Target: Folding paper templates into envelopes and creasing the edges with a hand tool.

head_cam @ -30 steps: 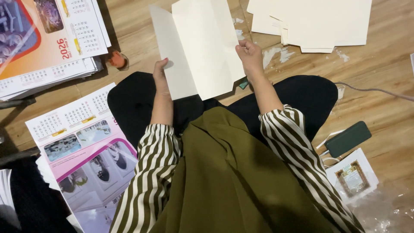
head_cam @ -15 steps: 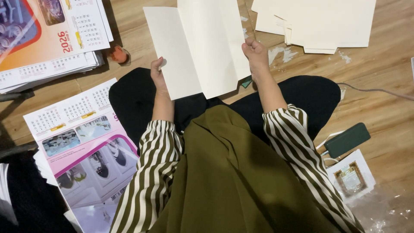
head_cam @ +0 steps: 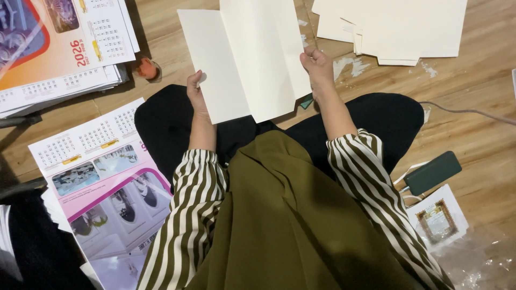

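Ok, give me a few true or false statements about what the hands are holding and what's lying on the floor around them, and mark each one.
1. Both hands hold the same cream folded sheet. True: the left hand grips its left edge, the right hand its right edge.
2. The sheet lies flat on the floor. False: it is held up above the person's lap.
3. A stack of cream sheets lies on the wooden floor beyond the right hand. True.
4. The dark phone is in the left hand. False: it lies on the floor at the person's right.
5. A pink calendar page lies at the person's left. True.
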